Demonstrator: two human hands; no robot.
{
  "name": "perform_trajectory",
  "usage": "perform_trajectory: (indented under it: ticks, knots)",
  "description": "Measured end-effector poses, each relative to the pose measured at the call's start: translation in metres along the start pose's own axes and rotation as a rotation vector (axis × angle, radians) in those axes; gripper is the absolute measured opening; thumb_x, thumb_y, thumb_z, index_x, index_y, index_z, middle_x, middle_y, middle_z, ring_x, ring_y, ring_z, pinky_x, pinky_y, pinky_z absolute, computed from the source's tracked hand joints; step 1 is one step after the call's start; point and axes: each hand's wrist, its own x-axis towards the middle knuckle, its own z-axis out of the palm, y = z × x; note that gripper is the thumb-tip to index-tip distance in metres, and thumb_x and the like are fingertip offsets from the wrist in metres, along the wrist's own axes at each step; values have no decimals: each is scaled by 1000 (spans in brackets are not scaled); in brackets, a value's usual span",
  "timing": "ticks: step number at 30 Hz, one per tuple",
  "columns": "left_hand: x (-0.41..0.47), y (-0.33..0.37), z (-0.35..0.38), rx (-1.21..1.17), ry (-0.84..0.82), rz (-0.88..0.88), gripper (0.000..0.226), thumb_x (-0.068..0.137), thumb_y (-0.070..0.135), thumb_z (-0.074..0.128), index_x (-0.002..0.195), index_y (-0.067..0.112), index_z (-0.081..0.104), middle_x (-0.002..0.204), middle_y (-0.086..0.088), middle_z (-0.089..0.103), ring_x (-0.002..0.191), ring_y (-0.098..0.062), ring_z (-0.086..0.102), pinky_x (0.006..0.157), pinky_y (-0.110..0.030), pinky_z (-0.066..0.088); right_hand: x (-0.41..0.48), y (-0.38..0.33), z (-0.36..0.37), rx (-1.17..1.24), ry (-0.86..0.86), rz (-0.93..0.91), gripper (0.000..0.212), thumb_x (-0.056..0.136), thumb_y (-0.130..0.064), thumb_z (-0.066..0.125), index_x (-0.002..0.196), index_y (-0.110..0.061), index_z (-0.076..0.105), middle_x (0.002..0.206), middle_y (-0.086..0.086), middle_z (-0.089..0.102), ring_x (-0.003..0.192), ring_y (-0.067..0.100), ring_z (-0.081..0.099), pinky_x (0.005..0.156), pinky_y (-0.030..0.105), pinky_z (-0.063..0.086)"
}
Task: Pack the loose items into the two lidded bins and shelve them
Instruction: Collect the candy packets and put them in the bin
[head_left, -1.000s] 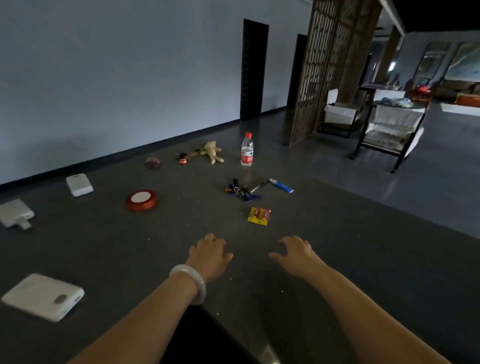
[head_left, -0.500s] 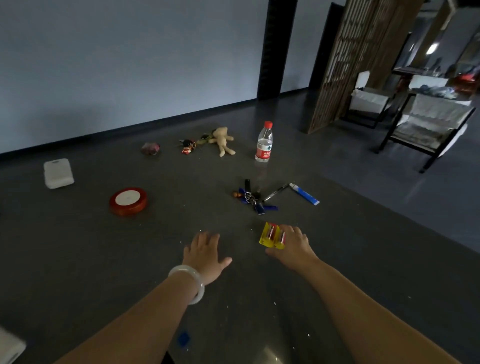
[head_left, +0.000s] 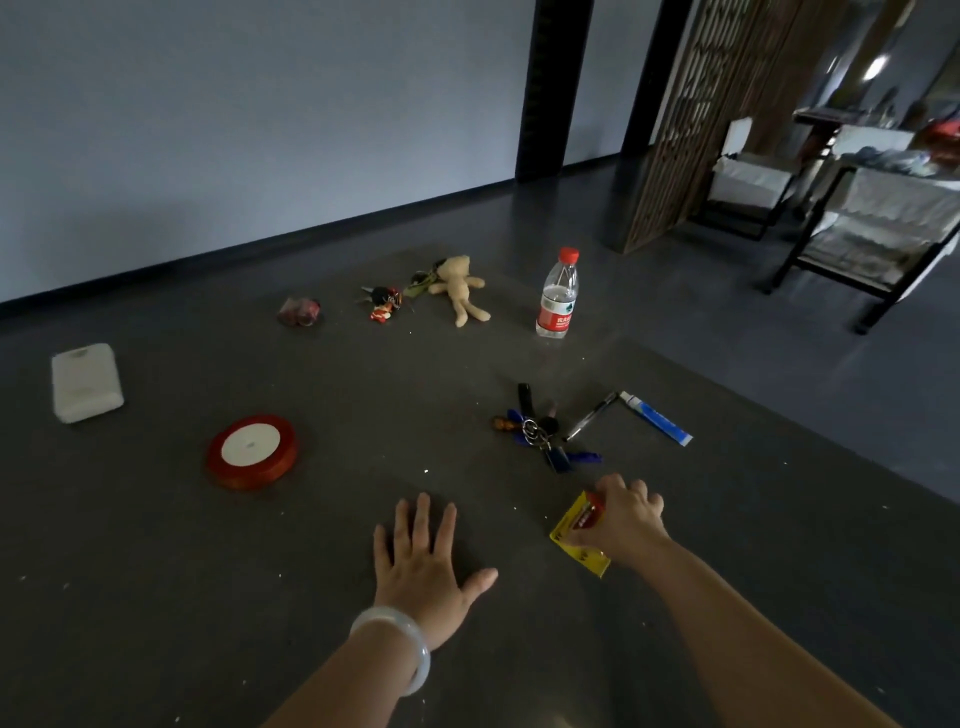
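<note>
Box (head_left: 85, 383): white, lying flat on the dark table (head_left: 156, 597), far left of the bottle.
Spool (head_left: 253, 452): red ribbon, left of the bottle and nearer the person.
Left hand (head_left: 423, 566): palm down on the table, fingers straight and spread, holding nothing, well in front of the bottle.
Bear (head_left: 460, 288): small plush, just left of the bottle.
Keys (head_left: 540, 436): in front of the bottle.
Bottle (head_left: 557, 296): upright, red cap.
Battery pack (head_left: 576, 535): yellow, tilted, in front of the bottle beyond the keys.
Pen (head_left: 589, 417): front right of the bottle.
Right hand (head_left: 626, 522): fingers curled, gripping the battery pack.
Tube (head_left: 657, 418): blue and white, right of the bottle, beside the pen.
</note>
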Motion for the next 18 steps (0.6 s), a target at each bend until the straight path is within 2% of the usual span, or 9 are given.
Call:
perform_trajectory:
  ticks: [3, 5, 7, 9, 12, 18]
  knots:
    - [-1, 1, -2, 11, -9, -5, 92, 83, 82, 17, 153, 30, -14, 160, -4, -23, 147, -30, -21, 117, -53, -10, 0, -7, 0, 86, -31, 81, 90, 58, -49, 87, 129, -19, 40, 121, 5, 34, 114, 25, 45, 92, 39, 51]
    - [-2, 2, -3, 13, -19, -6, 93, 83, 82, 18, 153, 30, -13, 160, -5, -22, 147, -30, -21, 118, -53, -9, -3, -11, 1, 121, -36, 111, 81, 60, -46, 87, 122, -15, 44, 113, 3, 34, 101, 22, 53, 78, 34, 55]
    - [-2, 3, -5, 14, -35, -4, 93, 83, 82, 18, 153, 29, -13, 161, -5, -22, 147, -31, -20, 118, -53, -7, -8, -14, 3, 181, -32, 127, 73, 64, -42, 86, 116, -15, 43, 106, 0, 44, 88, 16, 57, 63, 29, 52]
    - [-2, 3, -7, 11, -52, -2, 94, 83, 82, 19, 153, 29, -12, 161, -6, -20, 147, -31, -19, 118, -54, -6, -14, -15, 7, 210, 3, 133, 66, 65, -40, 86, 108, -17, 41, 95, -1, 54, 81, 14, 60, 61, 30, 53]
    - [-2, 3, -8, 13, -72, 8, 94, 83, 82, 20, 153, 29, -13, 161, -7, -20, 147, -32, -19, 118, -56, -4, -24, -15, 11, 237, 56, 157, 62, 65, -38, 86, 102, -17, 40, 90, 0, 56, 80, 15, 62, 65, 34, 56]
    - [-3, -1, -15, -10, -110, 24, 91, 86, 77, 29, 153, 30, -13, 161, -4, -22, 147, -31, -20, 119, -53, -5, -47, -18, 27, 449, 1, 182, 60, 66, -35, 87, 101, -20, 42, 91, -2, 56, 71, 9, 63, 45, 22, 48]
